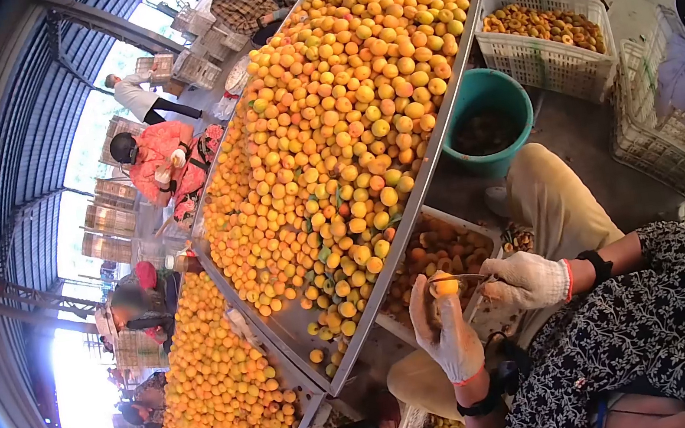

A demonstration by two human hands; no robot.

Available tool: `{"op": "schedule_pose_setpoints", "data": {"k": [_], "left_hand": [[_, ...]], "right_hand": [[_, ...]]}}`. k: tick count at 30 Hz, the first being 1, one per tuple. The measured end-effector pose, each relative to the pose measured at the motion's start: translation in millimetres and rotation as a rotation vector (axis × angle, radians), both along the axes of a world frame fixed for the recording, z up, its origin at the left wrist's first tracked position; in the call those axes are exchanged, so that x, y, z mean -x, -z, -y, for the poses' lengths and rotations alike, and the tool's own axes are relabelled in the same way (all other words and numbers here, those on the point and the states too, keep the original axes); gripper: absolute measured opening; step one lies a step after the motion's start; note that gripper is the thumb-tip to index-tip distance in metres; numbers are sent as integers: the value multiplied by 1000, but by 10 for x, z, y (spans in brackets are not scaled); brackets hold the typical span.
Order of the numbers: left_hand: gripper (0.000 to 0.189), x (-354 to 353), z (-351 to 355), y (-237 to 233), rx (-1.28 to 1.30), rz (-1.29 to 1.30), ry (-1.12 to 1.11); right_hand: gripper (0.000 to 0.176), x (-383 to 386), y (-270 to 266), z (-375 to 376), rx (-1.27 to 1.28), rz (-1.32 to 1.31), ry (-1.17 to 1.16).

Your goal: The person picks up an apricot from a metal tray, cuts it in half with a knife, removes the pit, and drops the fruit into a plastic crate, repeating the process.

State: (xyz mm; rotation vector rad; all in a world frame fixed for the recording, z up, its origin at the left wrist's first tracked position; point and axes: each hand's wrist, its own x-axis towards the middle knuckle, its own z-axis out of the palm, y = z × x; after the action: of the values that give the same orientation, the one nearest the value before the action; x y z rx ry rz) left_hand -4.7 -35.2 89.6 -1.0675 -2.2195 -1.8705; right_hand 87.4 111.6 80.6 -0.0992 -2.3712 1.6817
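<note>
My left hand (446, 331), in a pale work glove, holds an orange-yellow apricot (446, 285) between thumb and fingers. My gloved right hand (529, 280) is closed around a thin metal tool (472, 276), perhaps a small knife, its tip at the apricot. The tool's handle is hidden in the glove. Just below and beyond my hands, a white crate (493, 238) contains darker orange fruit pieces (431, 254). A large heap of whole apricots (348, 126) covers the metal-edged sorting table (411, 204) in front of me.
A teal bucket (519, 97) with dark contents stands beside the table. White crates (549, 67) with halved fruit and stacked crates (673, 132) are on the right. A second apricot heap (218, 389) lies lower left. Other people, one in a red top (159, 152), sit along the far side.
</note>
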Motion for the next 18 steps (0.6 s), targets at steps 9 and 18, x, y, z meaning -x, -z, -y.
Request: {"op": "schedule_pose_setpoints", "data": {"k": [9,18], "left_hand": [[34,-30,5,-46,-172,326,19],[28,-195,-151,-33,-232,547,-81]], "right_hand": [[32,-53,5,3,12,40,-27],[34,-48,81,144,59,91,-6]]}}
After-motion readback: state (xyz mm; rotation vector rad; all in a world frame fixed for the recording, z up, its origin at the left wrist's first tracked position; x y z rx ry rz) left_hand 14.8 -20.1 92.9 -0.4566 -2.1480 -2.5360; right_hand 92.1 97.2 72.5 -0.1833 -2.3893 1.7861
